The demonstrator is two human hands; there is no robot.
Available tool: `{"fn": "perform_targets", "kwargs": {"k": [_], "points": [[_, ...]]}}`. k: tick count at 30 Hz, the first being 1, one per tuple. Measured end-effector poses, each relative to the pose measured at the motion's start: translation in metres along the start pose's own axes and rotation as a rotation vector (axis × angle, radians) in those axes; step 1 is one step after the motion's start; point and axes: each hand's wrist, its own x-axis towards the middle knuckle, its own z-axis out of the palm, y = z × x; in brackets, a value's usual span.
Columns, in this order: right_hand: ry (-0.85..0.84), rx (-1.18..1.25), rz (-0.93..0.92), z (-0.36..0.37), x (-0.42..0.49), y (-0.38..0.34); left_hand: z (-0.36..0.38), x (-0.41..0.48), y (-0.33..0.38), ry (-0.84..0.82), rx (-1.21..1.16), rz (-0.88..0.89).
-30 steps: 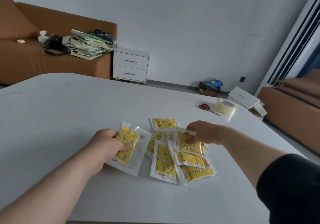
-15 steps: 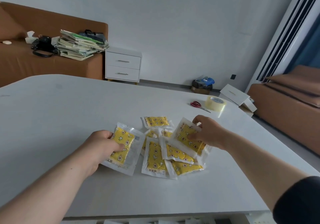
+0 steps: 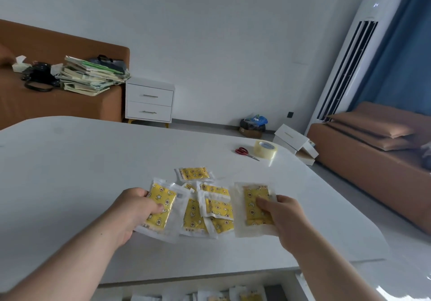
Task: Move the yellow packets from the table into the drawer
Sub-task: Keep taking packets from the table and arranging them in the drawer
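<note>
Several yellow packets (image 3: 210, 209) in clear wrappers lie in a loose pile on the white table (image 3: 93, 172). My left hand (image 3: 135, 209) grips one yellow packet (image 3: 163, 205) at the pile's left side, thumb on top. My right hand (image 3: 283, 216) holds another yellow packet (image 3: 253, 205) just right of the pile, lifted slightly off the table. Below the table's near edge, the open drawer (image 3: 210, 295) shows at the bottom of the view with several packets inside.
Red-handled scissors (image 3: 243, 151) and a roll of clear tape (image 3: 265, 149) lie at the table's far right. Beyond stand a white nightstand (image 3: 149, 102), a brown sofa (image 3: 58, 105) with stacked books, and a tall white air conditioner (image 3: 349, 56).
My right hand has picked a packet off the pile and pulled it to the right and toward me. The camera tilted down, bringing the open drawer into view. My left hand keeps its packet.
</note>
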Motion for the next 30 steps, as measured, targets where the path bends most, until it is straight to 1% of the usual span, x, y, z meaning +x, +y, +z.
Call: {"fn": "perform_targets", "kwargs": {"k": [4,10,15,17,20,22,24,27,28,30], "points": [[0.061,0.08,0.033,-0.01,-0.024,0.006,0.002,-0.01,0.005,-0.057,0.014,0.025],[0.1,0.113,0.077,-0.023,-0.019,0.016,0.027,-0.005,0.018,-0.182,0.16,0.173],[0.09,0.119,0.061,-0.028,0.007,0.016,0.064,0.023,0.045,-0.403,0.564,0.337],[0.07,0.128,0.069,-0.024,0.014,0.02,0.082,0.032,0.059,-0.424,0.78,0.4],[0.044,0.125,0.085,-0.023,0.021,0.026,0.106,0.047,0.067,-0.435,1.076,0.438],[0.046,0.129,0.077,-0.025,0.025,0.027,0.116,0.057,0.065,-0.424,1.192,0.473],[0.055,0.127,0.071,-0.027,0.029,0.03,0.124,0.064,0.061,-0.452,1.217,0.467],[0.067,0.13,0.087,-0.03,0.032,0.034,0.128,0.065,0.059,-0.488,1.153,0.444],[0.073,0.134,0.095,-0.031,0.034,0.036,0.129,0.066,0.059,-0.507,1.167,0.445],[0.077,0.138,0.108,-0.032,0.035,0.039,0.129,0.069,0.057,-0.492,1.218,0.467]]}}
